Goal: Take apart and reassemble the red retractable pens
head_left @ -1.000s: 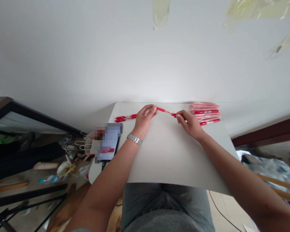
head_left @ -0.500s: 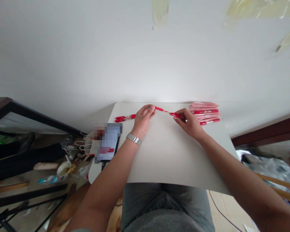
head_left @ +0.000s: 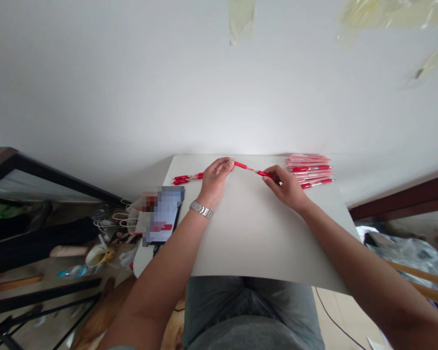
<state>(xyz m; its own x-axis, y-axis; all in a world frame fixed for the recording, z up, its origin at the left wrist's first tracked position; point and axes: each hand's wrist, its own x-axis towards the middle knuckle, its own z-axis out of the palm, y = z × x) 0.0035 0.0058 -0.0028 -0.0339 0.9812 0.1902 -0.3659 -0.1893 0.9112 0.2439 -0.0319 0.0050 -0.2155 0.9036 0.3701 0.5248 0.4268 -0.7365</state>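
Both hands hold a red pen [head_left: 240,165] above the far part of the white table [head_left: 255,233]. My left hand [head_left: 216,176] is closed, pinching the end with the red grip. My right hand [head_left: 282,185] has its fingers closed around the other end, where the red clip part shows; the tip of that end is hidden in the hand. Between the hands a clear stretch of barrel is visible. Left of my left hand lie red pens [head_left: 182,180], partly covered by it. Beyond my right hand is a stack of pink-red wrapped pens [head_left: 308,159], with red pens [head_left: 318,183] on and beside it.
A phone or tablet [head_left: 168,214] with a blurred screen lies at the table's left edge. A wall [head_left: 219,97] rises behind the table. On the floor at left are a cup [head_left: 97,254] and a bottle [head_left: 73,271]. A plastic bag [head_left: 412,253] sits at right.
My right hand has turned the pen's clip end slightly, so the clip shows less. Both hands stay in nearly the same place.
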